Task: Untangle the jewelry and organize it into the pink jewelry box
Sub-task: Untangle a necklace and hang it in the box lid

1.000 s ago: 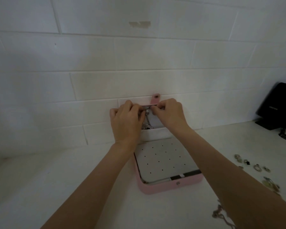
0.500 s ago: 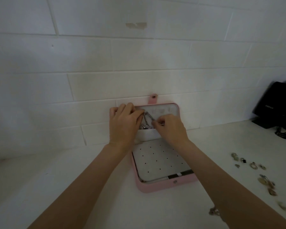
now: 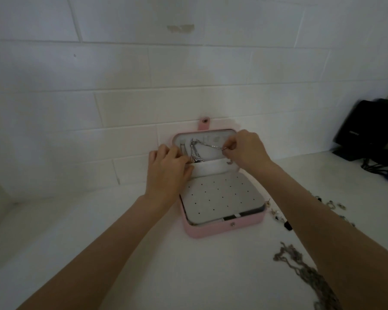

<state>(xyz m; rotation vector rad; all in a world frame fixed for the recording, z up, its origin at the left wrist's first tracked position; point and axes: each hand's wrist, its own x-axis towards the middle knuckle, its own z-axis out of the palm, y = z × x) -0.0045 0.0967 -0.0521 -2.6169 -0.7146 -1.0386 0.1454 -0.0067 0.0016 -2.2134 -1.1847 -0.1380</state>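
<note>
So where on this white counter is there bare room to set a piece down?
Bare counter lies left of the open pink jewelry box, out to the tiled wall, and in front of the box between the forearms. Right of it is crowded: small loose earrings and rings, a tangled chain pile, black device at the wall.

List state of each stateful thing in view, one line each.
pink jewelry box: open, lid leaning upright against the wall.
silver necklace: hanging in the lid, one end pulled right.
lid pocket: necklace's lower end tucked in.
left hand: fingers curled at the pocket edge.
right hand: pinching the chain.
tangled chains: loose on the counter.
small pieces: scattered, unsorted.
</note>
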